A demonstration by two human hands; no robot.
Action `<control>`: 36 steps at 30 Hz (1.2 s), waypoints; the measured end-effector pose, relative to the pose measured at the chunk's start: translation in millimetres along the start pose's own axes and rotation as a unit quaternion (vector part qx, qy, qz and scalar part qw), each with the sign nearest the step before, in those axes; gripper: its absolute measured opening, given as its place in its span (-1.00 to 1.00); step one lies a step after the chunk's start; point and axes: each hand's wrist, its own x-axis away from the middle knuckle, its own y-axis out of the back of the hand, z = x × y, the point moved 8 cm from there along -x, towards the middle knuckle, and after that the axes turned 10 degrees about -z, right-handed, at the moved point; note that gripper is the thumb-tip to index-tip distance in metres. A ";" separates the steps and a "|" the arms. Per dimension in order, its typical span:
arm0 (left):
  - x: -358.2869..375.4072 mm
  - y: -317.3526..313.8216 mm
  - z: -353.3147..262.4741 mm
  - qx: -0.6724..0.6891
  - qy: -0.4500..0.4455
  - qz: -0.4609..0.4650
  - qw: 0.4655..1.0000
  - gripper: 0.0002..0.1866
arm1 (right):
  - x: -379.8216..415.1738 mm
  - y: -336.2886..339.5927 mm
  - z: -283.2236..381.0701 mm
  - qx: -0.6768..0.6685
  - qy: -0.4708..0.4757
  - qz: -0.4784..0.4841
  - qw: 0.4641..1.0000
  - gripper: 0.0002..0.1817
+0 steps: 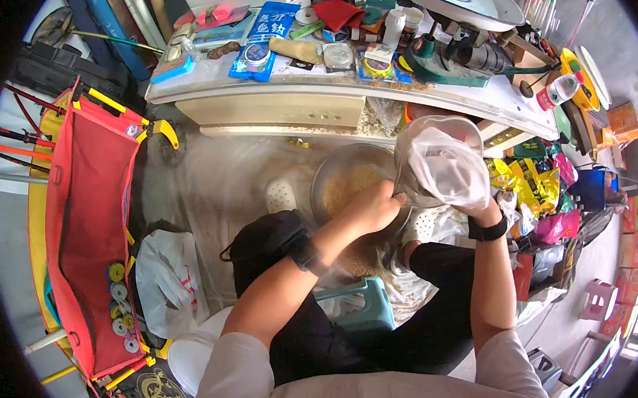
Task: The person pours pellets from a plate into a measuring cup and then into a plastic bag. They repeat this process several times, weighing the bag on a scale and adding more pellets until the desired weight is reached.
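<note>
Both hands hold a clear plastic tub (440, 162) tilted over a bowl (350, 183), centre of the frame.

The tub looks light, stiff and smooth, likely slippery; best held at rim and base. Left hand (370, 208) fingers close on its lower edge; right hand (481, 207) curls under it.

Bowl (350, 175) hemmed by cluttered bench (282, 96)

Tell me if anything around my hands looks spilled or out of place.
Tan grainy material lies scattered on the white sheet below the clear bowl, outside it. Your left hand and right hand hold a clear container tilted beside the bowl.
</note>
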 end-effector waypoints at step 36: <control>-1.6 -16.7 -15.2 0.236 0.048 0.109 0.964 -0.75 | 53.9 139.4 -36.5 0.547 -0.096 -0.266 0.788 -0.56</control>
